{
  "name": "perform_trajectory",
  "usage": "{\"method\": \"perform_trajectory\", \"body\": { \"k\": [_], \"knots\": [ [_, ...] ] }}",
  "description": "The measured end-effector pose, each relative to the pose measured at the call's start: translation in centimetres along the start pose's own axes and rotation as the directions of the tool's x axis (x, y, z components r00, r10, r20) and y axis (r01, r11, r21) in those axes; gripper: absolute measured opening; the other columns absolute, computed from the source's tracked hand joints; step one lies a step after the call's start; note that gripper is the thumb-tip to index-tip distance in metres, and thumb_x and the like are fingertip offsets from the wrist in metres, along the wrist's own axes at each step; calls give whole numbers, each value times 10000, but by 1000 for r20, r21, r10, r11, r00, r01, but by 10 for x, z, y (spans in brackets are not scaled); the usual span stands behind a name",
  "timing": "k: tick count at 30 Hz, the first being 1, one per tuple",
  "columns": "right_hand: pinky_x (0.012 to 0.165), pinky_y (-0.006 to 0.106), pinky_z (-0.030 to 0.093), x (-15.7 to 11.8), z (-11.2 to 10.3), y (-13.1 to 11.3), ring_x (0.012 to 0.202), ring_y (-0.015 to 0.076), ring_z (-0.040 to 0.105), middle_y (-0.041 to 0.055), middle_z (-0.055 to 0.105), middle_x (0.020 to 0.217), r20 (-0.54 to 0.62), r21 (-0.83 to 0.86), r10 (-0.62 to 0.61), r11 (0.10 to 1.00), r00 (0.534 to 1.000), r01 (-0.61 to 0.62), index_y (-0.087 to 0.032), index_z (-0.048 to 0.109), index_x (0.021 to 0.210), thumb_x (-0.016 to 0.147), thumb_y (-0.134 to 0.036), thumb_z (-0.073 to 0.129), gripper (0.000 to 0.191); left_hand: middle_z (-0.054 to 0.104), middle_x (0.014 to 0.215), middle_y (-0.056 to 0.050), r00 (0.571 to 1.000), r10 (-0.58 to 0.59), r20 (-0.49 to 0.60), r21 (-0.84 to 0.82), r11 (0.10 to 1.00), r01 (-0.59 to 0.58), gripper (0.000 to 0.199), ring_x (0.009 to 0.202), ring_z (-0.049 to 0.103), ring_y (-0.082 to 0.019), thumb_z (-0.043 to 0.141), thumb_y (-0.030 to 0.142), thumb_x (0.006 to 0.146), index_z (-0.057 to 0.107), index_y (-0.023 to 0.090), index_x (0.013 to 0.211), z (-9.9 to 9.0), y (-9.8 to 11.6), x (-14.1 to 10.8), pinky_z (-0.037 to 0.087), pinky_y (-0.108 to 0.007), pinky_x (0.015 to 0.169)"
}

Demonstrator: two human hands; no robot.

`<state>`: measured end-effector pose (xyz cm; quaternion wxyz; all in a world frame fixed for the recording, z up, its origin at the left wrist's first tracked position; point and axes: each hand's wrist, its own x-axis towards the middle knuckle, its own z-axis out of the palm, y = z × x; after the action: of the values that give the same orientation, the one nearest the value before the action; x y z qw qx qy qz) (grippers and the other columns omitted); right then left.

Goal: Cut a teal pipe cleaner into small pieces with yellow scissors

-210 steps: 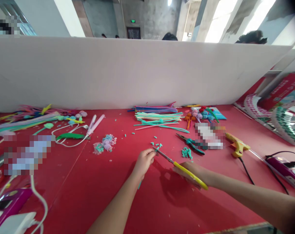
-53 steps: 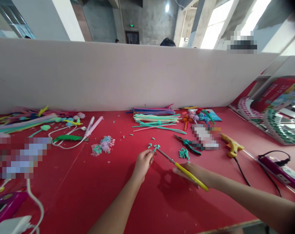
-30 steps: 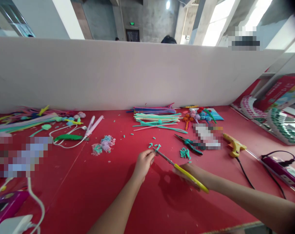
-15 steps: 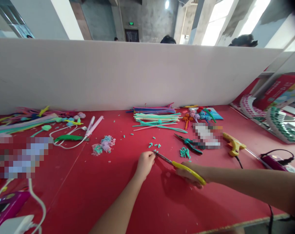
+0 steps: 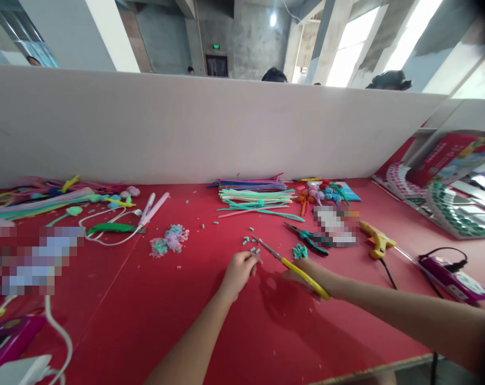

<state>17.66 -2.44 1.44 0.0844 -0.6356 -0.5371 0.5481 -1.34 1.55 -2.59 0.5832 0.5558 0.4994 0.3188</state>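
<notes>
My left hand (image 5: 240, 271) is low over the red table, its fingers drawn together at the tips; whatever they pinch is too small or hidden to make out. Just beyond the fingertips lie several short teal pipe cleaner pieces (image 5: 252, 242). My right hand (image 5: 306, 275) grips scissors with yellow handles (image 5: 302, 274). Their blades point left and away from me, tips above the loose pieces and apart from my left fingers. A small heap of teal pieces (image 5: 300, 251) rests beyond my right hand, with teal-handled pliers (image 5: 310, 239) behind it.
Bundles of pipe cleaners (image 5: 256, 197) lie along the white partition (image 5: 210, 128). A fuzzy pink-and-teal clump (image 5: 170, 240) is on the left, near a pink stick-shaped tool (image 5: 156, 208) with a white cord. A yellow glue gun (image 5: 378, 240) and purple device (image 5: 453, 275) are at right.
The scissors' tips have moved away from my left fingertips, slightly farther up the table. My left hand has shifted slightly. The whole view has tilted a little.
</notes>
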Motion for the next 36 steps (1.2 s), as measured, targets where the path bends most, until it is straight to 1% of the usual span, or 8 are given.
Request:
{"method": "perform_trajectory", "body": {
  "k": [3, 6, 12, 18, 22, 25, 30, 36],
  "knots": [
    [280, 168, 237, 10, 6, -5, 262, 47, 321, -70, 324, 332, -58, 60, -80, 995, 995, 83, -178, 357, 486, 732, -419, 413, 349, 413, 413, 52, 991, -7, 135, -84, 996, 19, 246, 342, 251, -47, 427, 358, 711, 537, 147, 644, 7, 8, -8, 163, -194, 383],
    [286, 171, 256, 15, 16, -12, 250, 55, 330, -72, 323, 312, -96, 131, -128, 982, 987, 140, -178, 366, 481, 750, -379, 380, 336, 426, 413, 44, 974, 4, 228, -87, 996, 16, 243, 358, 288, -47, 437, 349, 714, 519, 145, 611, 14, 11, -14, 176, -188, 388],
    [305, 154, 260, 14, 20, -24, 235, 42, 319, -73, 303, 254, -180, 127, -201, 966, 963, 225, -180, 314, 414, 718, -241, 395, 320, 465, 444, 39, 964, -2, 267, -70, 997, 22, 220, 348, 309, -44, 441, 342, 716, 517, 151, 639, 15, 5, -13, 192, -184, 374],
    [284, 159, 238, 21, 2, -20, 243, 56, 342, -69, 333, 280, -243, 119, -204, 964, 948, 238, -176, 362, 480, 742, -335, 411, 311, 426, 435, 45, 980, 26, 197, -81, 997, -10, 280, 365, 309, -49, 449, 391, 718, 529, 140, 622, 11, 6, -10, 200, -191, 388],
    [273, 180, 261, 17, -11, -6, 235, 74, 335, -74, 338, 308, -87, 98, -145, 983, 986, 153, -170, 438, 615, 764, -522, 345, 393, 351, 419, 67, 998, 16, 65, -143, 990, -7, 307, 364, 259, -42, 484, 433, 700, 551, 135, 676, 3, 7, -4, 165, -191, 390],
    [306, 178, 289, 4, -17, 9, 294, 71, 386, -58, 377, 379, 3, -48, -106, 993, 994, 106, -165, 441, 636, 744, -587, 344, 446, 298, 405, 79, 1000, -11, -11, -183, 983, 8, 325, 358, 218, -36, 499, 453, 689, 566, 137, 723, -4, 7, 0, 135, -190, 390],
    [352, 194, 287, -16, -10, 19, 360, 68, 398, -30, 416, 466, 54, -207, -123, 969, 991, 132, -164, 438, 636, 748, -595, 337, 457, 230, 392, 91, 996, -54, -70, -221, 975, 37, 299, 350, 186, -30, 513, 434, 680, 572, 148, 743, -4, 9, 1, 117, -186, 387],
    [379, 190, 270, -15, 4, 17, 370, 62, 367, -30, 407, 444, 45, -198, -174, 964, 984, 180, -161, 424, 593, 766, -591, 292, 482, 191, 404, 100, 996, -63, -67, -242, 969, 45, 245, 359, 143, -25, 525, 398, 658, 535, 158, 700, -2, 10, 0, 109, -181, 386]
  ]
}}
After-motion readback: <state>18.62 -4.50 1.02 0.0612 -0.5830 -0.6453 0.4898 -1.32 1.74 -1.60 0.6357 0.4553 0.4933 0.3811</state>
